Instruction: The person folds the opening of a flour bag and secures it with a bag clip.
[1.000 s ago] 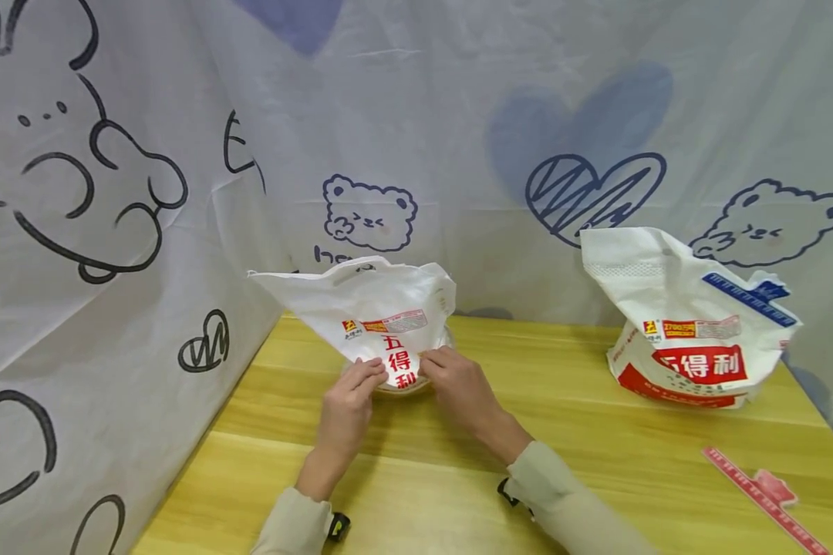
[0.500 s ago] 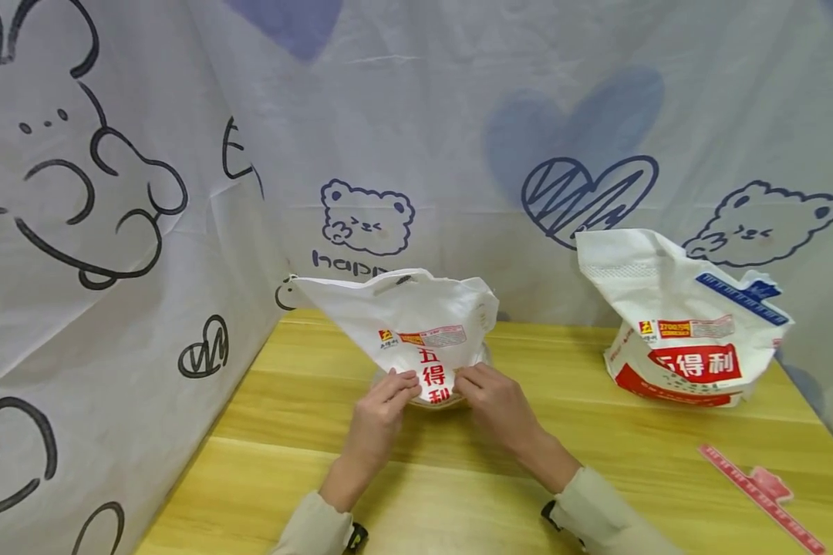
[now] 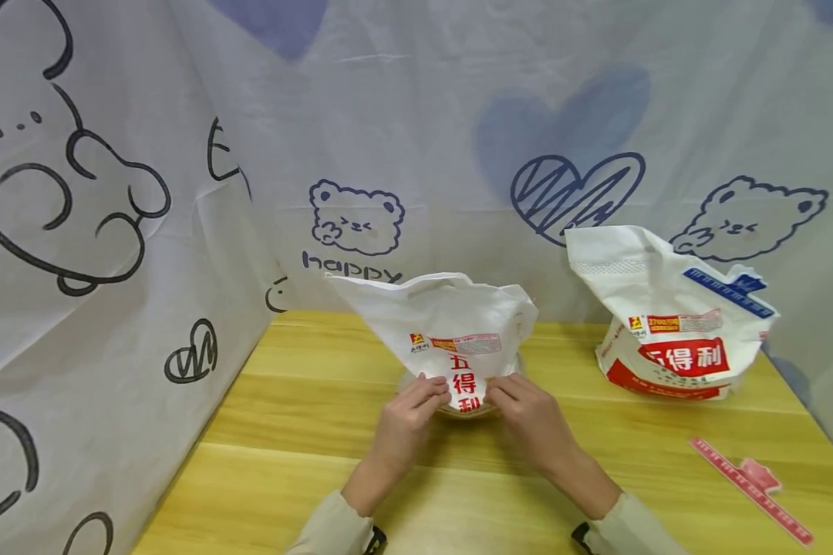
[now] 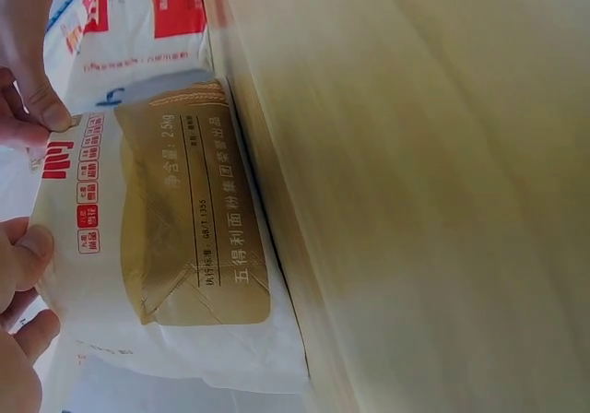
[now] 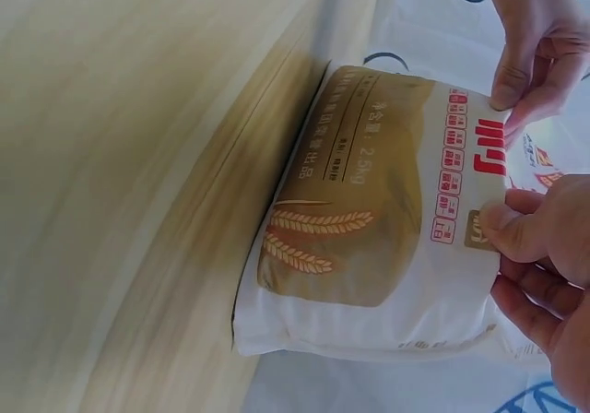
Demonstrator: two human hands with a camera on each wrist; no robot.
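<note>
A white flour bag (image 3: pixel 458 324) with red characters stands on the table. Its loose top flares up and away from the person, the left corner sticking out. My left hand (image 3: pixel 409 424) pinches the front face of the bag at the left, and my right hand (image 3: pixel 537 428) pinches it at the right, level with the lowest red character. Thumbs lie on the near side in both wrist views. Below them the bag's brown panel (image 5: pixel 350 192), with wheat ears and small print, faces the person. Parts of the fingers are hidden behind the fold.
To the right stands a second white and red flour bag (image 3: pixel 673 339), its folded top held by a blue sealing clip (image 3: pixel 729 291). A pink sealing clip (image 3: pixel 753 489) lies on the wooden table (image 3: pixel 305 432). A cloth with drawings (image 3: pixel 423 116) hangs behind and at left.
Both hands have moved to the right across the table, and the flour bag has gone with them. Their hold on it looks the same. The view has shifted slightly.
</note>
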